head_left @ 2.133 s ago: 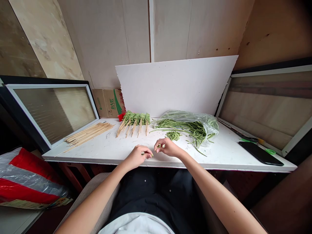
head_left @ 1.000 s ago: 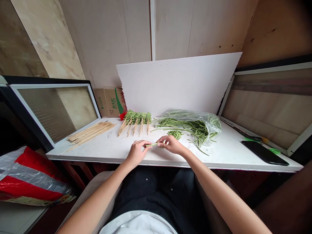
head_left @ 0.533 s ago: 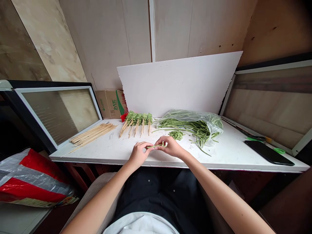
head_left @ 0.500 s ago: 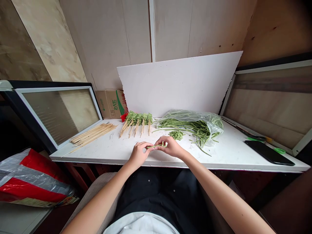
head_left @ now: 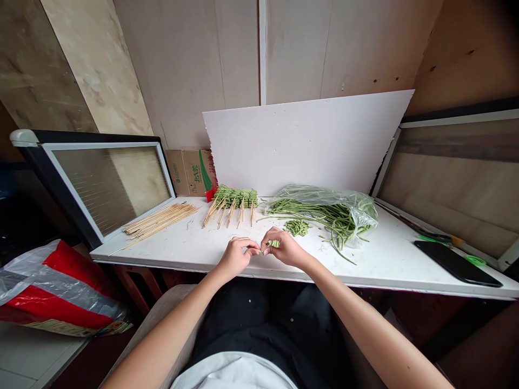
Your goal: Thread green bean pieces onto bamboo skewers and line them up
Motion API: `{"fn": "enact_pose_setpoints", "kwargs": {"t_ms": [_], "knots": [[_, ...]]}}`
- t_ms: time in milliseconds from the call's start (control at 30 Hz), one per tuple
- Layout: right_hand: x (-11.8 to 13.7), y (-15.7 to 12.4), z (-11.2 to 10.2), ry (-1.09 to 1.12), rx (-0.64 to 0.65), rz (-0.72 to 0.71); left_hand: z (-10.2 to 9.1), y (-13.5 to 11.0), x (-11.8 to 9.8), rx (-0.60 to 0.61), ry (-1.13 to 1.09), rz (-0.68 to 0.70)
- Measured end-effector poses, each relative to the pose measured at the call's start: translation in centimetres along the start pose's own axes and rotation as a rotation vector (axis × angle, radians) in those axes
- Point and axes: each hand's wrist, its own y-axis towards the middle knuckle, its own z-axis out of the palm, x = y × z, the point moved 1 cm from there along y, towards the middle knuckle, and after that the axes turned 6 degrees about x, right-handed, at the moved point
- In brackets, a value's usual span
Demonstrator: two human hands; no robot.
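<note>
Above the front edge of the white table, my two hands meet fingertip to fingertip. Short cut lengths of green bean (head_left: 274,243) sit in the curled fingers of my right hand (head_left: 284,247). My left hand (head_left: 237,256) is closed in a pinch, with a bit of green bean (head_left: 260,252) showing at the fingertips where the hands meet. Just behind my right hand lies a small pile of cut bean pieces (head_left: 298,227). Farther back to the left are bean pieces threaded on skewers (head_left: 235,197), stacked in rows with their bare sticks toward me.
Loose wooden skewers (head_left: 160,220) lie at the left of the table (head_left: 194,254). Long green beans (head_left: 312,209) spill from a clear plastic bag (head_left: 367,208). A black phone (head_left: 456,263), scissors (head_left: 436,235) and a green ring (head_left: 475,260) lie right. A white board (head_left: 308,143) stands behind.
The bean stretched between my hands now shows only as a short bit at the fingertips. More pieces show in my right fingers. The whole view has shifted slightly.
</note>
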Motion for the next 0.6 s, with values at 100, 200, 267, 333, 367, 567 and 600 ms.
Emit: {"fn": "enact_pose_setpoints", "kwargs": {"t_ms": [100,200,267,333,367,567,600], "knots": [[-0.1,0.0,-0.1,-0.014,0.037,-0.006,0.3,0.0,0.0,0.043,-0.08,-0.025],[-0.6,-0.1,-0.3,-0.046,0.067,-0.006,0.6,-0.2,0.4,0.076,-0.132,-0.06],[-1.2,-0.2,-1.0,-0.089,0.078,-0.002,0.3,-0.2,1.1,0.069,-0.163,-0.099],[-2.1,-0.6,-2.4,-0.131,0.057,0.028,-0.4,-0.1,2.2,0.023,-0.179,-0.145],[-2.6,-0.8,-3.2,-0.137,0.018,0.067,-0.8,0.0,2.8,-0.011,-0.174,-0.167],[-5.7,-2.3,-6.3,-0.13,-0.212,0.298,-2.4,-0.3,6.1,-0.075,0.06,-0.203],[-6.0,-2.4,-6.1,-0.159,-0.198,0.301,-2.2,-0.5,6.6,-0.058,0.103,-0.186]]}}
